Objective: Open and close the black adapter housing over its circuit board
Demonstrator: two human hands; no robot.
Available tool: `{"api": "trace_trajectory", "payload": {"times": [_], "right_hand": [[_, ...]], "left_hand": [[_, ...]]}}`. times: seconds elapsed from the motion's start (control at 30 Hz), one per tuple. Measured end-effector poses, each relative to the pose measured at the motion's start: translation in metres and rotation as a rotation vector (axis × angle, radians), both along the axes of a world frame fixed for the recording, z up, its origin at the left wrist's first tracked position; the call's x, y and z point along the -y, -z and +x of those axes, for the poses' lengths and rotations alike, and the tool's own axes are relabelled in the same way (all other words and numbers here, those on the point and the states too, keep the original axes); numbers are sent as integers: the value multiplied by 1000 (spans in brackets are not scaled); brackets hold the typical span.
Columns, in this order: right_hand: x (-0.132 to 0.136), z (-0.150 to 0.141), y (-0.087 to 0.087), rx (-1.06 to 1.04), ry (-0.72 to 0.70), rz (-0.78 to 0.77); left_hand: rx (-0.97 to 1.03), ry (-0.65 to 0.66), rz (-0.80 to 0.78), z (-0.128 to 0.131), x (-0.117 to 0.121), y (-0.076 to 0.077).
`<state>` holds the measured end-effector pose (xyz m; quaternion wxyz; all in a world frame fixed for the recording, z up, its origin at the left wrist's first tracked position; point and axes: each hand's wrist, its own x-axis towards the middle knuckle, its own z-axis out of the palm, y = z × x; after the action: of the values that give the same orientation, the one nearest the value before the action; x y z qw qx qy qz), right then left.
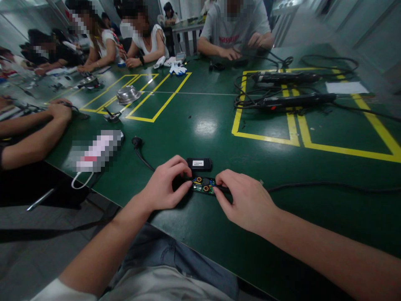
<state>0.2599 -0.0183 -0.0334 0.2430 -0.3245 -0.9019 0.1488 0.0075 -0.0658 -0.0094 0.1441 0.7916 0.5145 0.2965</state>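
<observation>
In front of me on the green table lies a small circuit board (202, 188) in a narrow black housing, with copper coils and other parts showing. My left hand (167, 184) pinches its left end, thumb and fingers closed around it. At the opposite end, my right hand (246, 198) has thumb and fingertips closed on the board where a black cable (313, 186) enters; the exact grip is partly hidden. Just behind the board rests a black ribbed cover (199, 164) with a white label. A black plug (137, 143) on a cord lies beyond my left hand.
Black handheld tools (294, 101) with looped cords lie inside yellow tape markings (266, 138) at the right. A metal bowl (128, 95), a blurred-out pink object (100, 150) and white-blue gloves (178, 70) are farther left. Several people sit around the table (200, 225); a neighbour's arms (46, 121) rest at left.
</observation>
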Motion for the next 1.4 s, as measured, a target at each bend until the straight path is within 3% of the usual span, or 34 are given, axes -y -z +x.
{"api": "trace_trajectory", "payload": {"times": [0.1,0.43,0.7,1.4], "right_hand": [[1,1,0,19,22,-2],[4,2,0,-75,11,6],[1,2,-5,-79,9,-11],[-1,-2,1,-55,2,21]], "left_hand": [[-76,119,-47,1,0,0],[45,107,70,1,1,-5],[4,104,-65,1,0,-3],[4,80,-25,0,0,-2]]}}
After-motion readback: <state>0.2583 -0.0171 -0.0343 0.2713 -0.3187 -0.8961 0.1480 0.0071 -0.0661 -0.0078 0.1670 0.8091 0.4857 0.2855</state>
